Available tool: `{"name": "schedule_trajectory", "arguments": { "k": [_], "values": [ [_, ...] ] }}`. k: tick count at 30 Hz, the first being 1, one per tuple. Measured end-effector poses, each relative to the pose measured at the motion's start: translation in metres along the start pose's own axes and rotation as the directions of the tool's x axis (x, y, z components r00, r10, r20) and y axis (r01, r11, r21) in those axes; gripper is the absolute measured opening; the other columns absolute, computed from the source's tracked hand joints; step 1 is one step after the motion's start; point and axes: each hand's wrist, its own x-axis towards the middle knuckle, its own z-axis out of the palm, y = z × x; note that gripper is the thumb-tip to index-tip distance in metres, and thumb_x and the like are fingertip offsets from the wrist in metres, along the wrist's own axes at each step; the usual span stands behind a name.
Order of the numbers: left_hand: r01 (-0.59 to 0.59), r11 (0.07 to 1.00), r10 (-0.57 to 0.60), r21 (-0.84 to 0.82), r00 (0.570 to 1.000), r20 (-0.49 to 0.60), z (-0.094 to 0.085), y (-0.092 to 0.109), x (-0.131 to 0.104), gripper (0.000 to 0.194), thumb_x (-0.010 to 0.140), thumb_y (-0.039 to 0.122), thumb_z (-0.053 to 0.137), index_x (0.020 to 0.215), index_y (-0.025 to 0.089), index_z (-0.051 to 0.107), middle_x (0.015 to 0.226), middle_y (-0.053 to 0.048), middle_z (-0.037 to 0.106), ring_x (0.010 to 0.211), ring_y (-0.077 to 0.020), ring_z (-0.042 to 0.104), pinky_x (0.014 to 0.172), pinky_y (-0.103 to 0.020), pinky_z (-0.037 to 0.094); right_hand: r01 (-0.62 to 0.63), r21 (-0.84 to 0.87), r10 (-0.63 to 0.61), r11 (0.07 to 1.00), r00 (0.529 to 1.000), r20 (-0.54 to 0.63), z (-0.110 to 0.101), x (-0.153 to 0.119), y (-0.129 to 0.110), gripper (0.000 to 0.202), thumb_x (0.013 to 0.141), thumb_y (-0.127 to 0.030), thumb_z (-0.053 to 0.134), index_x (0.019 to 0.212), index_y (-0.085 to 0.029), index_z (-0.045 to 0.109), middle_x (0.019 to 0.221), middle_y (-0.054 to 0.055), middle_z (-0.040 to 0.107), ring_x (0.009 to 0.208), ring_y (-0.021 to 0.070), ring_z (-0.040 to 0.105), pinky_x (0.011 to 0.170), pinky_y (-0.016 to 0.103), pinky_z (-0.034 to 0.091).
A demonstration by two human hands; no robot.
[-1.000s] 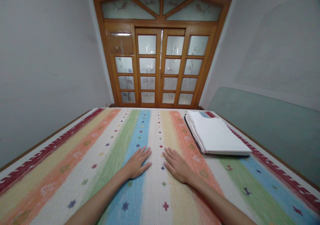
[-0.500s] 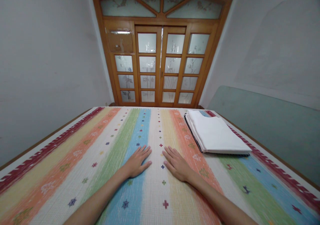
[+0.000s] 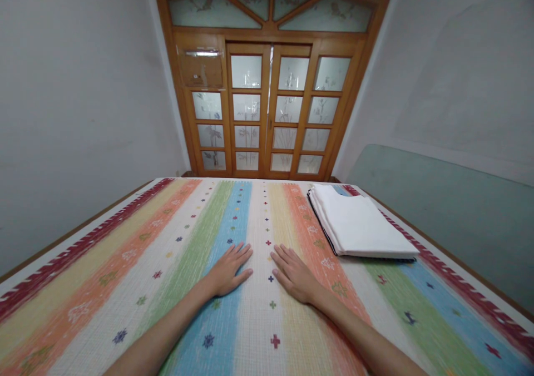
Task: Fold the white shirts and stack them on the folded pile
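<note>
My left hand [image 3: 228,270] lies flat, palm down, on a striped cloth [image 3: 167,303] that covers the surface before me. Its fingers point forward and the thumb reaches inward over the blue and white stripes. Opposite it, my right hand [image 3: 295,275] rests the same way on the yellow and orange stripes. A narrow strip of white cloth with small crosses separates the two hands. Neither one holds anything. To the right and farther off sits a stack of folded fabric [image 3: 365,223], white on top with a dark edge beneath; both hands are apart from it.
A wooden door [image 3: 267,109] with patterned glass panes stands beyond the far edge. A pale green board [image 3: 442,214] leans along the right side. Plain walls rise on both sides, and a brown edge [image 3: 83,226] borders the covered surface on the left.
</note>
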Motion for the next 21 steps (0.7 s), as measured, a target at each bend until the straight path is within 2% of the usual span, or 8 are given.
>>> {"name": "schedule_trajectory", "arguments": {
  "k": [21],
  "values": [
    [-0.004,1.000,0.004,-0.005,1.000,-0.015,-0.0011,0.0011,-0.0004,0.061,0.094,0.057,0.027,0.147,0.026,0.029,0.153,-0.004,0.028,0.143,-0.0225,0.019,0.118,-0.044,0.014,-0.006,-0.015,0.005,1.000,1.000,-0.019,-0.0010,-0.0005,-0.0024,0.054,0.098,-0.046,0.030,0.145,-0.019,0.036,0.153,0.009,0.027,0.142,0.0240,0.020,0.116,0.046,0.019]
  ]
}}
